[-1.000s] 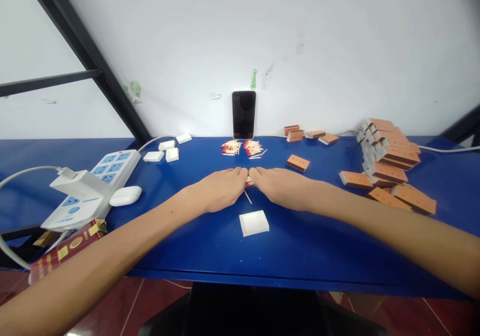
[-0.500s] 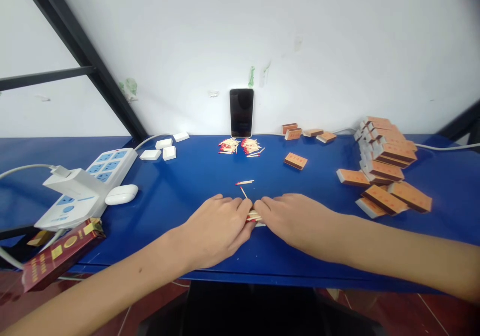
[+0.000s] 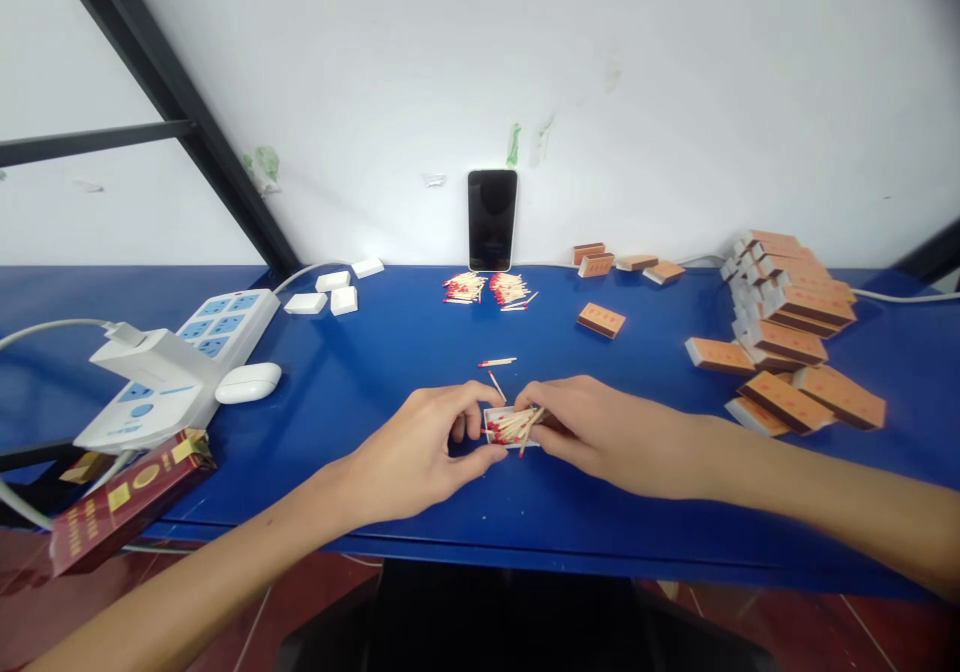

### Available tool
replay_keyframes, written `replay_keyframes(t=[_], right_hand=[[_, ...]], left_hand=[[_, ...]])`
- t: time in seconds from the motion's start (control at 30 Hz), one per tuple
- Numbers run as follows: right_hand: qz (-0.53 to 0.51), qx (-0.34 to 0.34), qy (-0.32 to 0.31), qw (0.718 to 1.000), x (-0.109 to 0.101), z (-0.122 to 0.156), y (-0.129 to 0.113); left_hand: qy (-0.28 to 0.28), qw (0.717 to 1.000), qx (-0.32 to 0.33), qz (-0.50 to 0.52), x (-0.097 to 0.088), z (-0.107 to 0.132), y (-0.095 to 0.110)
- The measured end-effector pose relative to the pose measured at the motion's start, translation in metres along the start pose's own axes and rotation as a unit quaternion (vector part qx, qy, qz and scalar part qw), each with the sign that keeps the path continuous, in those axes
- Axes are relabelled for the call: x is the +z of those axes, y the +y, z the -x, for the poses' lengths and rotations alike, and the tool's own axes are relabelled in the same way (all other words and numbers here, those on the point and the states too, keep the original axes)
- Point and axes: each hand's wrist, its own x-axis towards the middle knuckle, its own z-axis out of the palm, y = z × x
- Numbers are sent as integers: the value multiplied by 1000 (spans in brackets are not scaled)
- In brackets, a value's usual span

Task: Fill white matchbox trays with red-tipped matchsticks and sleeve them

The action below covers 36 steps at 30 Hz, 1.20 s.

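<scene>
A small white matchbox tray (image 3: 490, 416) full of red-tipped matches (image 3: 513, 424) lies between my hands near the desk's front edge. My left hand (image 3: 427, 447) curves around its left end, thumb and forefinger apart; whether the fingertips touch the rim is hard to tell. Closed over the right end is my right hand (image 3: 589, 432), which hides that part of the tray. One match (image 3: 530, 432) sticks up at a slant beside its fingers. Just beyond the tray lie a loose match (image 3: 496, 385) and another bit of matches (image 3: 496, 362).
Two match piles (image 3: 465, 286) lie before a phone (image 3: 492, 220) leaning on the wall. Orange matchboxes (image 3: 795, 337) are heaped at the right, with several more (image 3: 601, 320) behind. White trays (image 3: 343, 300), a power strip (image 3: 225, 327), an earbud case (image 3: 248, 383) and a dark red box (image 3: 135, 497) occupy the left.
My hands were pressed together over the matches. They have parted, the left thumb and forefinger have spread, and the filled tray now shows between them. The view has shifted slightly.
</scene>
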Motion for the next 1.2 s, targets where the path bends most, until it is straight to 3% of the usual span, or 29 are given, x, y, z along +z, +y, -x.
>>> replay_keyframes(t=[0.3, 0.53, 0.67, 0.8, 1.2], right_hand=[[-41, -12, 32, 999, 4, -2, 2], [-108, -1, 45, 993, 3, 1, 13], [-144, 9, 57, 988, 1, 1, 13], [-168, 30, 67, 983, -1, 2, 14], [-184, 48, 11, 982, -10, -3, 21]], left_hand=[[6, 999, 29, 18, 5, -8, 1], [100, 989, 85, -66, 16, -3, 5], [114, 971, 121, -169, 30, -3, 10], [117, 961, 100, -228, 38, -3, 11], [165, 956, 97, -222, 36, -1, -2]])
